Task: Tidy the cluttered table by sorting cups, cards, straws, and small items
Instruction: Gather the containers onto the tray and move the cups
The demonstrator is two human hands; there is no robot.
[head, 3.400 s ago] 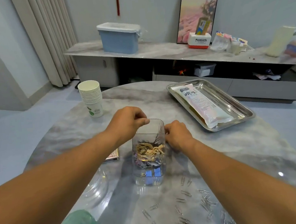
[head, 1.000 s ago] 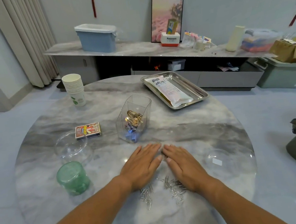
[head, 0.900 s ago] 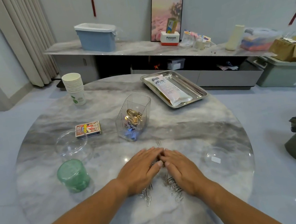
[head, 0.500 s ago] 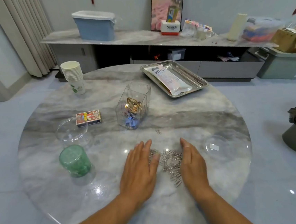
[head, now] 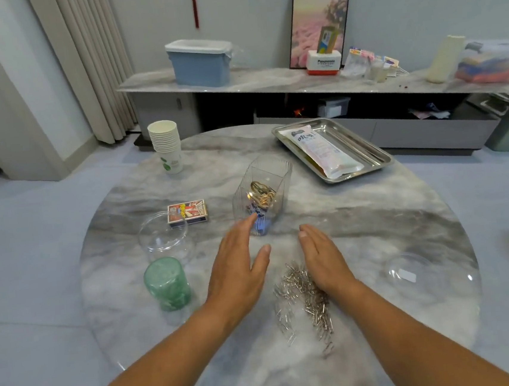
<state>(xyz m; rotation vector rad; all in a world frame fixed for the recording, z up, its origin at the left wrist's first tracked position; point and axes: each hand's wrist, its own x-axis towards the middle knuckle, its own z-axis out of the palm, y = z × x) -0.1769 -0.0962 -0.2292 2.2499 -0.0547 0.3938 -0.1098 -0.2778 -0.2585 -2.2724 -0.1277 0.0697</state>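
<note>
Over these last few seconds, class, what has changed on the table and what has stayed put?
Both hands let go of the clear holder, then swept the scattered paper clips into a pile. Now left hand and right hand are open. Cup stack, card box and tray stayed.

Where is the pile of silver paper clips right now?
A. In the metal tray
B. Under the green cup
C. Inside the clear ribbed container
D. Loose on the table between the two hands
D. The paper clips lie heaped on the bare marble table, beside the right hand and to the right of the left hand; both hands are open and hold none.
</note>
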